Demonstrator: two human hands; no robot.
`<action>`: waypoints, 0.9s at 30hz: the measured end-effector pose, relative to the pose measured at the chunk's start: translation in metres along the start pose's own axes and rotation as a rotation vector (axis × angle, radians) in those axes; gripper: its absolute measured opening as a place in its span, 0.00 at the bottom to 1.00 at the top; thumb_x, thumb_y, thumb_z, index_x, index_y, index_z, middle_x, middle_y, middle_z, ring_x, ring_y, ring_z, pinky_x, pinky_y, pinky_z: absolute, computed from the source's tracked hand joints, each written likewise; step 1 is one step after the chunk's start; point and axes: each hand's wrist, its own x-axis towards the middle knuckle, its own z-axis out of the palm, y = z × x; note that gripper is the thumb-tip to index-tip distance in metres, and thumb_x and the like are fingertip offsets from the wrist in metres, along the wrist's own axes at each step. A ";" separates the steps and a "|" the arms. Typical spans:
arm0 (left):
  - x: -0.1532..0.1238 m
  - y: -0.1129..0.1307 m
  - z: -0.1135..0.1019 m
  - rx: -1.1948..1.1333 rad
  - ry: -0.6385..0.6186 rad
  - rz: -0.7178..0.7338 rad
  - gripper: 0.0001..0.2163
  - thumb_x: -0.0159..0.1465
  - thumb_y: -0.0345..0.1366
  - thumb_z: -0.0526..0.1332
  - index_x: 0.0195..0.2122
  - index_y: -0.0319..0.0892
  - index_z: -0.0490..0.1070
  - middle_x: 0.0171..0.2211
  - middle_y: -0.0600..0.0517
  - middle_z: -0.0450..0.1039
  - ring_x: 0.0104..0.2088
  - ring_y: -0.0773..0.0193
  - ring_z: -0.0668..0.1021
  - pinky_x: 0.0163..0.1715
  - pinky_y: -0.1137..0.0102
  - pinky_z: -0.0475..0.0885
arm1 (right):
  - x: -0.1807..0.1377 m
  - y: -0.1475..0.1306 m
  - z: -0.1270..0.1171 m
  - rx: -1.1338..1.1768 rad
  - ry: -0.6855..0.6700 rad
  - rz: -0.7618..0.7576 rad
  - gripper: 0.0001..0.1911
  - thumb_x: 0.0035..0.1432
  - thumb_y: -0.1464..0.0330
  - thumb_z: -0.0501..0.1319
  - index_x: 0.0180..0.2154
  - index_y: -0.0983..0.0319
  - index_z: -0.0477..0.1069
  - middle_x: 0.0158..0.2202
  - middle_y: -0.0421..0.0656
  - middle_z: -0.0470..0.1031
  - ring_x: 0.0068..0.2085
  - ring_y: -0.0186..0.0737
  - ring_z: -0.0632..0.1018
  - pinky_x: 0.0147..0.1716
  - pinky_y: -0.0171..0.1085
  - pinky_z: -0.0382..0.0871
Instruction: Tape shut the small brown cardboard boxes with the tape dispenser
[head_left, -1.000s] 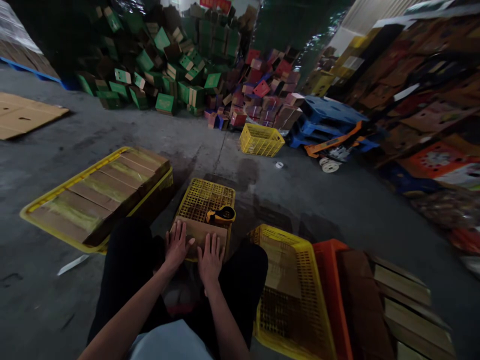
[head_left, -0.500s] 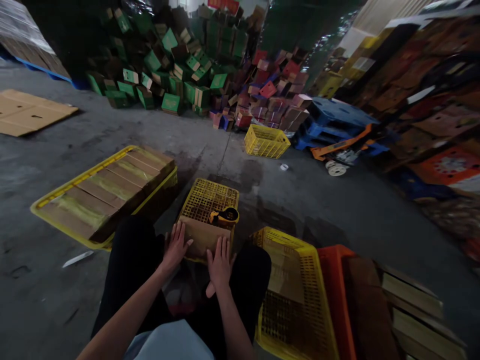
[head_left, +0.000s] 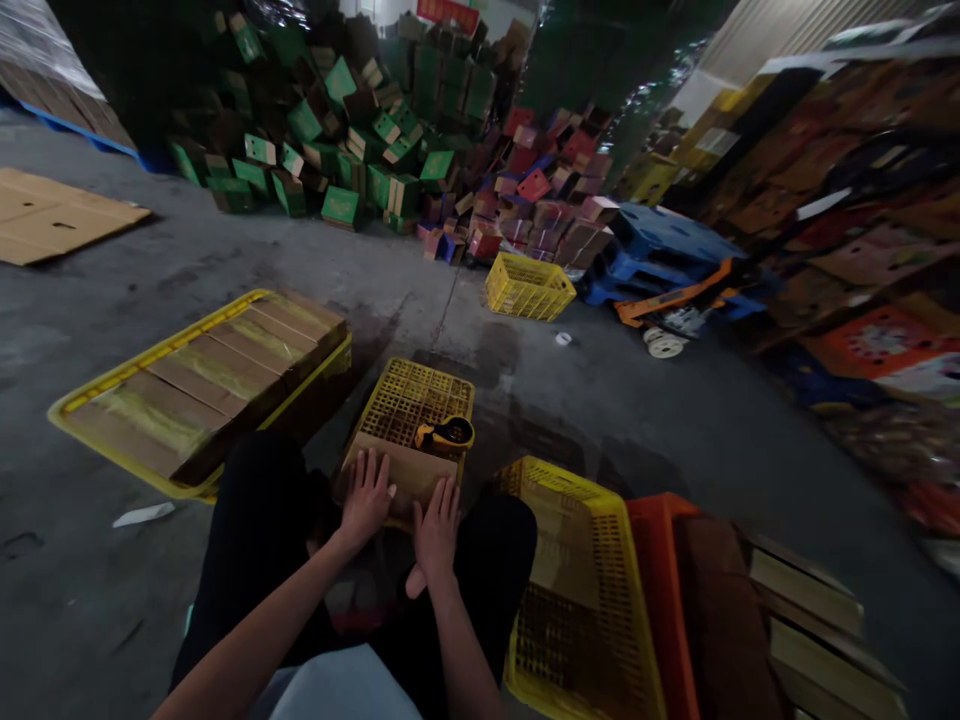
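Directly below the head camera, one view only:

Left hand: left hand lies flat, fingers spread, palm down on the near left part of the cardboard box.
Right hand: right hand also flat and open, fingers together on the box's near right edge, thumb hanging below the edge.
Box: one plain brown cardboard box, matte, rectangular, lying on the near edge of the upturned crate, between the person's knees.
Upturned crate: one yellow plastic crate, lattice-holed bottom facing up, standing on the concrete floor.
Tape dispenser: one yellow and black tape dispenser, rounded, at the crate's right edge, just beyond the box.
Left crate: one wide yellow crate filled with brown cardboard boxes laid side by side, some with glossy tape strips; count unclear.
Right crates: one yellow mesh crate with flat cardboard inside; one orange crate touching its right side, holding brown cartons.
Far crate: one small yellow crate alone on the floor; contents not visible.
Floor: grey, rough, with dark wet patches.
Background: heap of green boxes and red boxes; blue pallets.
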 end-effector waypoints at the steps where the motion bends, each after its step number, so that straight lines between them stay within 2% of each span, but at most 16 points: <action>1: 0.001 0.009 0.002 -0.002 -0.006 0.015 0.27 0.69 0.36 0.54 0.68 0.34 0.59 0.71 0.35 0.49 0.72 0.41 0.48 0.66 0.44 0.53 | 0.000 0.001 0.001 0.003 0.004 -0.007 0.37 0.72 0.54 0.39 0.72 0.70 0.42 0.74 0.54 0.41 0.73 0.56 0.45 0.66 0.55 0.53; 3: 0.002 0.022 0.005 -0.016 -0.044 0.080 0.27 0.68 0.33 0.55 0.69 0.36 0.59 0.71 0.37 0.50 0.72 0.42 0.50 0.66 0.44 0.52 | 0.000 0.004 0.005 0.020 0.015 -0.028 0.37 0.72 0.53 0.39 0.72 0.70 0.42 0.74 0.53 0.41 0.73 0.56 0.44 0.66 0.55 0.52; 6: 0.007 0.032 0.004 -0.071 -0.165 0.279 0.27 0.67 0.29 0.55 0.68 0.46 0.60 0.71 0.44 0.52 0.71 0.49 0.54 0.68 0.47 0.50 | 0.000 0.008 0.008 0.041 0.008 -0.046 0.37 0.72 0.53 0.38 0.72 0.71 0.44 0.74 0.53 0.40 0.73 0.55 0.43 0.67 0.53 0.51; 9: 0.010 0.032 0.001 -0.116 -0.247 0.424 0.28 0.67 0.29 0.56 0.67 0.52 0.61 0.71 0.49 0.53 0.71 0.54 0.56 0.68 0.50 0.50 | 0.000 0.009 0.008 0.036 -0.030 -0.034 0.37 0.72 0.54 0.38 0.72 0.71 0.43 0.74 0.53 0.39 0.74 0.53 0.42 0.68 0.52 0.51; 11: 0.011 0.027 -0.002 -0.119 -0.249 0.437 0.27 0.68 0.29 0.55 0.67 0.53 0.61 0.71 0.50 0.54 0.71 0.56 0.57 0.68 0.52 0.51 | 0.000 0.009 0.006 0.024 -0.046 -0.016 0.37 0.72 0.53 0.38 0.72 0.69 0.41 0.75 0.51 0.39 0.74 0.53 0.43 0.66 0.54 0.53; 15: 0.010 0.004 -0.009 -0.088 -0.199 0.338 0.25 0.70 0.33 0.55 0.68 0.50 0.60 0.71 0.49 0.53 0.71 0.56 0.57 0.68 0.53 0.52 | 0.001 0.006 0.001 0.003 -0.049 -0.005 0.36 0.72 0.54 0.38 0.73 0.67 0.39 0.74 0.51 0.39 0.73 0.54 0.44 0.64 0.58 0.55; 21: 0.006 -0.032 -0.021 -0.060 -0.097 0.018 0.25 0.73 0.37 0.51 0.71 0.45 0.54 0.72 0.44 0.50 0.71 0.51 0.54 0.68 0.45 0.45 | 0.003 0.003 -0.006 -0.006 -0.044 0.010 0.37 0.72 0.53 0.38 0.72 0.68 0.40 0.74 0.52 0.41 0.73 0.54 0.46 0.65 0.61 0.52; 23: 0.006 -0.038 -0.019 -0.113 -0.070 -0.046 0.26 0.73 0.38 0.50 0.71 0.42 0.52 0.72 0.42 0.49 0.72 0.50 0.52 0.68 0.44 0.45 | 0.003 0.003 -0.007 -0.014 -0.027 0.010 0.37 0.72 0.53 0.37 0.72 0.68 0.41 0.74 0.53 0.42 0.73 0.54 0.46 0.66 0.61 0.50; 27: 0.007 -0.049 -0.008 -0.345 0.003 -0.158 0.33 0.70 0.43 0.53 0.72 0.34 0.46 0.73 0.36 0.43 0.73 0.46 0.47 0.67 0.47 0.52 | 0.003 -0.003 -0.006 -0.025 0.019 -0.024 0.36 0.72 0.54 0.39 0.72 0.69 0.45 0.73 0.55 0.47 0.73 0.54 0.48 0.67 0.61 0.47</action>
